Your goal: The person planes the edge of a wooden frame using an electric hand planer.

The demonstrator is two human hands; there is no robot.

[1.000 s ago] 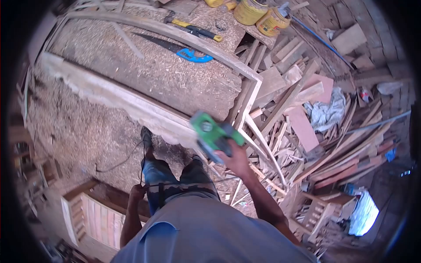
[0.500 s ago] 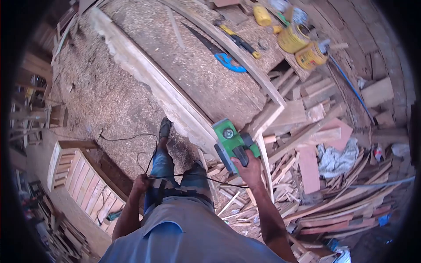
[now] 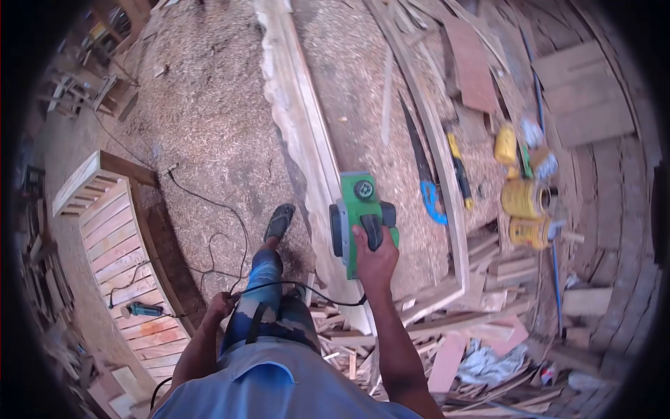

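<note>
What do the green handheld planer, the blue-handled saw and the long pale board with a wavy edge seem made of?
Green handheld planer: probably hard plastic, evenly coloured, moulded-looking.
Blue-handled saw: handle likely plastic, uniformly bright blue; blade perhaps metal, being thin and dark.
Long pale board: wood, apparently unvarnished, from its streaky, uneven tone.

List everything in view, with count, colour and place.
Planer: one, green and black, at long board's near end
Long board: one, pale, ahead
Cord: black, between the hands; count unclear
Saw: one, blue-handled, right
Hand tool: one, yellow and black, beside saw
Containers: three, yellow, far right
Slatted piece: one, pinkish, left
Power tool: one, teal, on slats
Scrap wood: many, brown, lower right
Right hand: one, on planer
Left hand: one, on cord
</note>
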